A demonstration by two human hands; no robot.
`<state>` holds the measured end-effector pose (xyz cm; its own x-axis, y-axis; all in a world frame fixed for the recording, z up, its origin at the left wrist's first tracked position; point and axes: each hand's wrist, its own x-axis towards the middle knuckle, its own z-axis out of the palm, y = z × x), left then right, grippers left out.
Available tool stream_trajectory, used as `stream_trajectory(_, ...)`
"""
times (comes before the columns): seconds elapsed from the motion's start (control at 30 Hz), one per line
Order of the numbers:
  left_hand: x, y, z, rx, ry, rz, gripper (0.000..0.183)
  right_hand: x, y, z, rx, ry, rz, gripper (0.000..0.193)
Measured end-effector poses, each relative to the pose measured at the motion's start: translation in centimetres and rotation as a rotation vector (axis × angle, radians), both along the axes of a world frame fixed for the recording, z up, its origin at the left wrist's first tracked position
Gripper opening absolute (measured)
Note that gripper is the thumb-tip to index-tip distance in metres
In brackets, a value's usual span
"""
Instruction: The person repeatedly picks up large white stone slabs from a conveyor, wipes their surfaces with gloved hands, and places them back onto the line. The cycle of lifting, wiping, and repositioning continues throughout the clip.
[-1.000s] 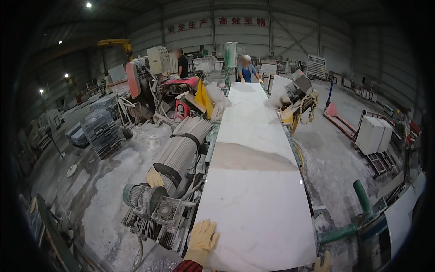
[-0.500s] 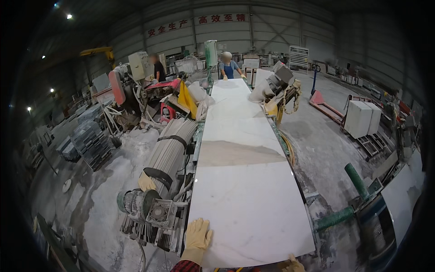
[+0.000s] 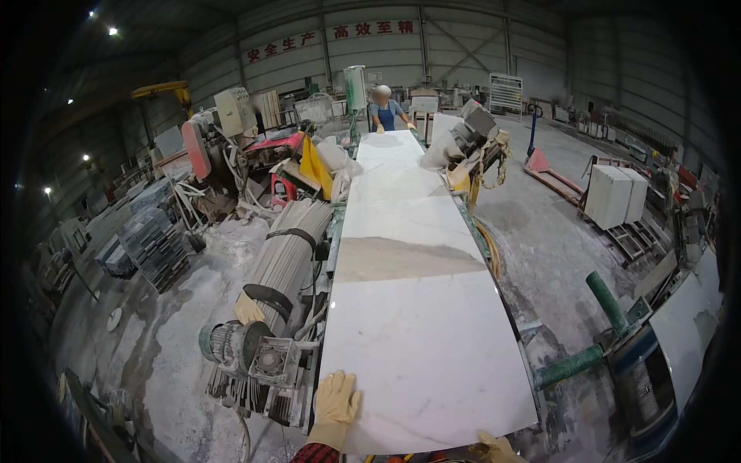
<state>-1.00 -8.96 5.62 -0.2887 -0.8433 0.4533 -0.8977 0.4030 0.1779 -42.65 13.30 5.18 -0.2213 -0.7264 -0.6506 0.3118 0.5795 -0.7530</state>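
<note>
A long, polished white stone slab (image 3: 424,339) with a grey-beige band runs away from me along a narrow machine bed. My left hand (image 3: 336,407), in a cream work glove, lies flat near the slab's near left corner, fingers slightly apart. At the near right edge, my gloved right hand (image 3: 496,447) is closed over the rim; its lower part is cut off by the picture. Beyond the slab's far end, a person (image 3: 387,114) in a blue apron and pale head covering has both gloved hands at the stone.
Left of the bed are a grey electric motor (image 3: 231,343) and a strapped, ribbed grey bundle (image 3: 289,239). A second motor (image 3: 475,123) overhangs the far right side. Green posts (image 3: 571,369) stand at right, near a red pallet truck (image 3: 556,179) and pale blocks (image 3: 616,194).
My right hand has come farther into view and left onto the slab's near edge. My left hand stays put. A dark-clothed person at the far left is no longer visible.
</note>
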Motion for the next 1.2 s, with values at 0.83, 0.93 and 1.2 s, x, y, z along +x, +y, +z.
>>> stream_trajectory(0.83,-0.4,0.9,2.3,0.029,-0.022,-0.025,0.051,1.4,-0.9,-2.1,0.008,-0.080,0.008,0.055)
stream_trajectory(0.93,-0.2,0.9,2.1,0.029,-0.021,-0.035,0.052,1.6,-0.8,-2.3,0.019,-0.089,0.006,0.055)
stream_trajectory(1.2,-0.2,1.1,2.4,0.035,-0.008,-0.051,0.054,2.1,-0.6,-2.2,0.036,-0.100,-0.023,0.053)
